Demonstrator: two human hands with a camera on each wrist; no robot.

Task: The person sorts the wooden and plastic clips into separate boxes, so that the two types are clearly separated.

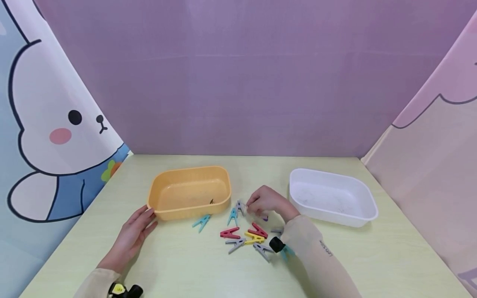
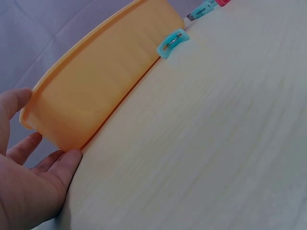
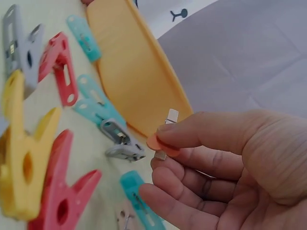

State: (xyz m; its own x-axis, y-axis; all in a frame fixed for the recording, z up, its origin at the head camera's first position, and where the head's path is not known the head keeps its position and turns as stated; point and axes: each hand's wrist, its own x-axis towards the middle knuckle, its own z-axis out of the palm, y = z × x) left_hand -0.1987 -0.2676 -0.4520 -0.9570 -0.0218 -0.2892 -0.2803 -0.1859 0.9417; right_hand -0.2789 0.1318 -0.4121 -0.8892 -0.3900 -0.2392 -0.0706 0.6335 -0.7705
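Note:
My left hand [image 1: 132,236] is at the near left corner of the orange basin [image 1: 190,213]; in the left wrist view its fingertips touch the basin's rim and base, fingers fairly straight. My right hand [image 3: 220,167] pinches a small pale clip [image 3: 171,116] with an orange piece [image 3: 154,142] between thumb and fingers. In the head view this hand [image 1: 266,200] is just right of the basin, over the table, hiding the clip. Beside it lie a grey clothespin [image 1: 239,207] and a teal one [image 1: 232,216]. A small dark item [image 1: 212,201] lies inside the basin.
A white basin [image 1: 333,215] stands right of my right hand. Nearer me lie red [image 1: 229,233], yellow [image 1: 254,237] and grey clothespins [image 1: 263,251]; a teal one [image 1: 202,222] is by the orange basin's front. A small purple piece [image 1: 265,218] lies beneath my right hand.

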